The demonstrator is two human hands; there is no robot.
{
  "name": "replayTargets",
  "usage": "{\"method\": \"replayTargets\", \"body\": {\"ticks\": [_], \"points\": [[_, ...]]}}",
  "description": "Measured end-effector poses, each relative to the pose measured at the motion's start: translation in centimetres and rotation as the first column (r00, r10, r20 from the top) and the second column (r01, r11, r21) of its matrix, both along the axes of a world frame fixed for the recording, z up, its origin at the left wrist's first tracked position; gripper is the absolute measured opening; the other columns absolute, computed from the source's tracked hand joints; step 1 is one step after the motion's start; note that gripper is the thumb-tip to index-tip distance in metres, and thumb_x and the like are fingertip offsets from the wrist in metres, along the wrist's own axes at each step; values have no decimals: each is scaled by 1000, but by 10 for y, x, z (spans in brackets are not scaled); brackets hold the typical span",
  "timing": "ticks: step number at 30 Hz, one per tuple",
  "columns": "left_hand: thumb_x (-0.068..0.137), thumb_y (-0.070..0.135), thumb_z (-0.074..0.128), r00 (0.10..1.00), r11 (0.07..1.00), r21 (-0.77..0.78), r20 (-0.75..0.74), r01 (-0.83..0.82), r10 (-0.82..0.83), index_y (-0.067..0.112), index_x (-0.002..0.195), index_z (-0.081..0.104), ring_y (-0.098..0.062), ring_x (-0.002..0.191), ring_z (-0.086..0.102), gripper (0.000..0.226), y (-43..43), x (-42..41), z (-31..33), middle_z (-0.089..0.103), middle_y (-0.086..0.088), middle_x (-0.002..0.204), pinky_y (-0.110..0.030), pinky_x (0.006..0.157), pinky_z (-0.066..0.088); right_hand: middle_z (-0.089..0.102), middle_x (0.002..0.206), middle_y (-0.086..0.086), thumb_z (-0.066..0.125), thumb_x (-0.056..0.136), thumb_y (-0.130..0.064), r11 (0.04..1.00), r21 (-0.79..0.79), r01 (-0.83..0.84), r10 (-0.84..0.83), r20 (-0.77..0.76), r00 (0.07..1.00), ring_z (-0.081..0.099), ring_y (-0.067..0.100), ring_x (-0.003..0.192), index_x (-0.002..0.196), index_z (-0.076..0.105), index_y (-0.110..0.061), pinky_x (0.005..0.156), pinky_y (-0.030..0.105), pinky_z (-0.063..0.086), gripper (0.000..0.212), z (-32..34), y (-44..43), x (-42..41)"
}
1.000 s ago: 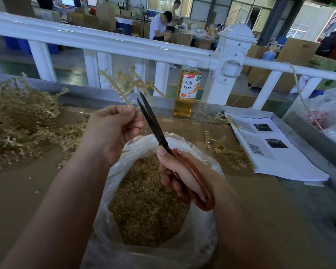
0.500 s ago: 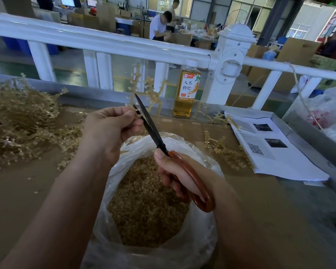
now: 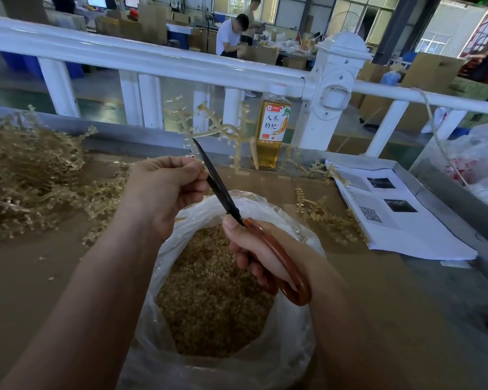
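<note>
The left grip (image 3: 164,190) pinches the stem of a pale golden, branched plastic sprig (image 3: 209,130), held upright above the far rim of a clear plastic bag (image 3: 279,347) of small golden bits (image 3: 209,291). The right grip (image 3: 261,254) clasps the red-brown handles of black-bladed scissors (image 3: 217,184) — blades together, tip at the stem, just beside the left fingers. The bag stands on the brown table (image 3: 26,291).

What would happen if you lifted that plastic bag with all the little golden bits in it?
The plastic bag looks thin and crinkly, so it would probably sag. It holds lots of small loose bits, so they would likely shift and feel weighty. Its mouth stands open, so tipping could spill some.
</note>
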State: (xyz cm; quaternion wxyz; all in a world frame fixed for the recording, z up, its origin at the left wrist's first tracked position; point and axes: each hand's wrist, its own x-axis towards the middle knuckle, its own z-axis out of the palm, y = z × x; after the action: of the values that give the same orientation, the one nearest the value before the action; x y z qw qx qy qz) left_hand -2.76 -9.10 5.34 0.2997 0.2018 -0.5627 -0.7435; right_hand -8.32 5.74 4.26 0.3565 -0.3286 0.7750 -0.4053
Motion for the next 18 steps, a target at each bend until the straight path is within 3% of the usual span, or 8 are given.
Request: {"method": "replayTargets", "body": {"ticks": [8, 18], "points": [[88, -1, 52, 1000, 998, 55, 9, -19, 18, 4, 73, 57, -6, 41, 56, 16, -7, 3, 1, 61, 1, 46, -14, 39, 43, 51, 61, -6, 40, 82, -66, 999, 5, 31, -32, 100, 994, 42, 5, 46, 75, 51, -25, 45, 19, 38, 44, 2, 6, 3], [89, -1, 52, 999, 998, 54, 15, -39, 38, 6, 74, 56, -6, 41, 58, 17, 0, -2, -4, 62, 2, 47, -15, 41, 45, 55, 66, -3, 37, 83, -67, 1000, 29, -6, 3, 77, 997, 45, 9, 51, 78, 50, -25, 49, 22, 41, 44, 2, 6, 3]]}}
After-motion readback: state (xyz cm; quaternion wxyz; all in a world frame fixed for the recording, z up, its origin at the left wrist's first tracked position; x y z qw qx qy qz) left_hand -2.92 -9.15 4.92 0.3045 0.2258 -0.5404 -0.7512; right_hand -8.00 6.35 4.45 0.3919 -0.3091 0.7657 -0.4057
